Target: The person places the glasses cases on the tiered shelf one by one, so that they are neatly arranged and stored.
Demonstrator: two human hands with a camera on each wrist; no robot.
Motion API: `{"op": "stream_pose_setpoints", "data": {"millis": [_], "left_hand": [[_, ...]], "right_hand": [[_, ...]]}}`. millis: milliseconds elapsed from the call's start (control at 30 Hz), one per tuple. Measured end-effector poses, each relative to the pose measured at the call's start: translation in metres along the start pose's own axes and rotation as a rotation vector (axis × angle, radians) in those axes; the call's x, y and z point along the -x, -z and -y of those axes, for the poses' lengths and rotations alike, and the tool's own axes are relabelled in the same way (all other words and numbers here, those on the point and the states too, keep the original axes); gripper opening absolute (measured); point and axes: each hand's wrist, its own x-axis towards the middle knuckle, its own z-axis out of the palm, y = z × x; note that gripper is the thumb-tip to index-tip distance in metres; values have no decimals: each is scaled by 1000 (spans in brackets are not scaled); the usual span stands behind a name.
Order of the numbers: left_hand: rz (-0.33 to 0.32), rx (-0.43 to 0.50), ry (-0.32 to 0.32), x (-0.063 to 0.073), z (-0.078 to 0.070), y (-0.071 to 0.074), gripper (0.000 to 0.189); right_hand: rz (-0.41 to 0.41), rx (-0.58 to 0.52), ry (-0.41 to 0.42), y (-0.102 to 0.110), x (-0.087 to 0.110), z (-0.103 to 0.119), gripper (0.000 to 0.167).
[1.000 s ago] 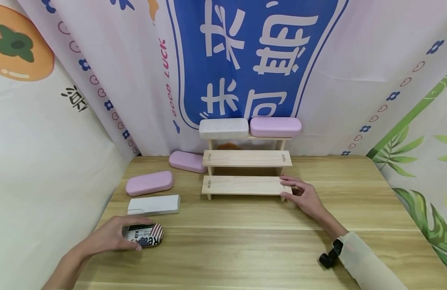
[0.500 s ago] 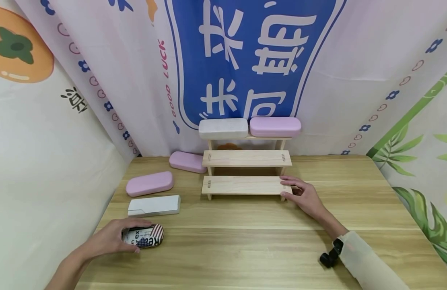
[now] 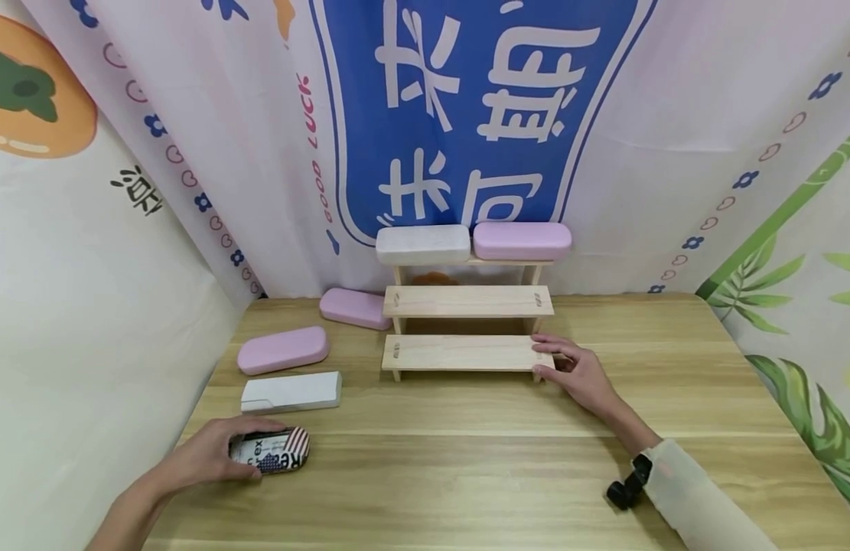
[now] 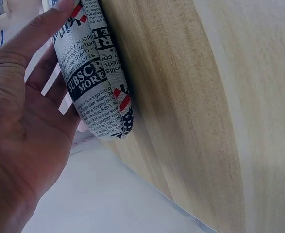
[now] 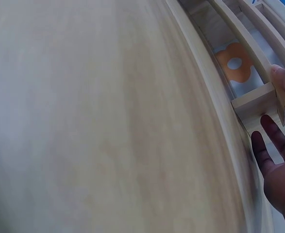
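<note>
At the table's left front, my left hand (image 3: pixel 203 458) grips a glasses case (image 3: pixel 287 450) with newspaper print and flag patterns. The thumb lies along its near side and the fingers along its far side. Close up in the left wrist view, the printed case (image 4: pixel 91 82) lies at the wood surface. My right hand (image 3: pixel 581 376) holds the right end of the lowest board of a three-tier wooden display stand (image 3: pixel 466 353). In the right wrist view, the thumb of my right hand (image 5: pixel 280 160) touches the board's edge, with two fingers near the end support.
A grey-white case (image 3: pixel 422 244) and a pink case (image 3: pixel 522 241) sit on the top tier. Left of the stand lie a pink case (image 3: pixel 356 308), another pink case (image 3: pixel 283 350) and a white case (image 3: pixel 291 391). A printed curtain (image 3: pixel 672 145) hangs behind the table (image 3: pixel 466 474).
</note>
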Motion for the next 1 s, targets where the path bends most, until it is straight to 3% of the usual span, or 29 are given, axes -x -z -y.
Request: {"op": "stream_pose_setpoints", "data": {"millis": [267,533,1000], "left_hand": [[-3,8,4,1,0,1,70],[-7,-32,6,3,2,-3,74],[-66,-94,-29,3,1,-7,77]], "right_hand": [[-1,-10,41,0,0,0,35],[3,-7,5,-1,-1,0,35],[0,-1,30,-1,0,1,35]]}}
